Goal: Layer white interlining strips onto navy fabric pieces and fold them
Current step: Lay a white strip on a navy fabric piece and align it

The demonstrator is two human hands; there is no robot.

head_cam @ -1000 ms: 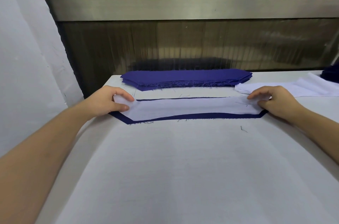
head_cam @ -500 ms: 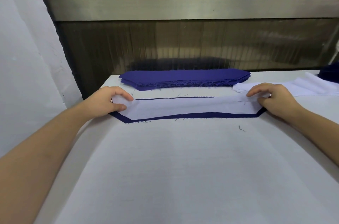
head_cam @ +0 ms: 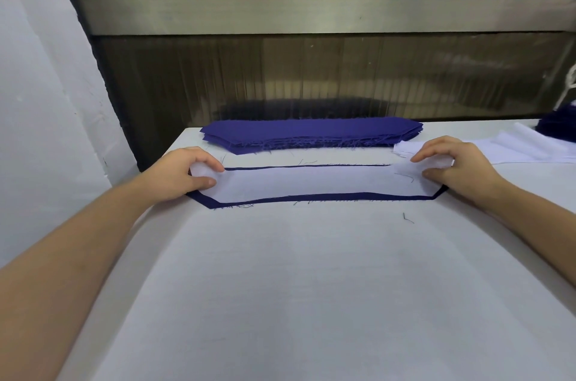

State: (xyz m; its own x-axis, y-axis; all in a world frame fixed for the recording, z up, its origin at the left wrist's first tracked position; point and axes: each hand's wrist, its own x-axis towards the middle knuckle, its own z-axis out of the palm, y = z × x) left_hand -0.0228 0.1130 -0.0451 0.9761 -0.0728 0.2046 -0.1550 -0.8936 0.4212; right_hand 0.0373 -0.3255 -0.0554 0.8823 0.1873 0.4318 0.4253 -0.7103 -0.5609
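Two hands hold one long strip flat across the far part of the white surface (head_cam: 296, 287). At the left, we see the left hand (head_cam: 174, 173) with its fingers (head_cam: 208, 162) curled over the top of the strip's end and the thumb pressed in from below, so the end is pinched between them. From there the white interlining strip (head_cam: 311, 182) runs rightward, lying on top of the navy fabric piece (head_cam: 208, 200). The navy shows as a thin line along the strip's far edge, a wider band along its near edge, and an angled corner at each end. Frayed threads hang from the near navy edge.

Behind the strip, near the back edge of the surface, we see a stack of navy pieces (head_cam: 311, 131) lying flat, its front edge ragged with threads. A loose dark thread (head_cam: 408, 218) lies on the surface nearer to us.

At the right, the right hand (head_cam: 458, 168) pinches the strip's other end, fingers curled on top and thumb at the near side. Just beyond it lies a pile of white strips (head_cam: 514, 150), and a dark navy heap (head_cam: 558, 128) sits at the far right edge.
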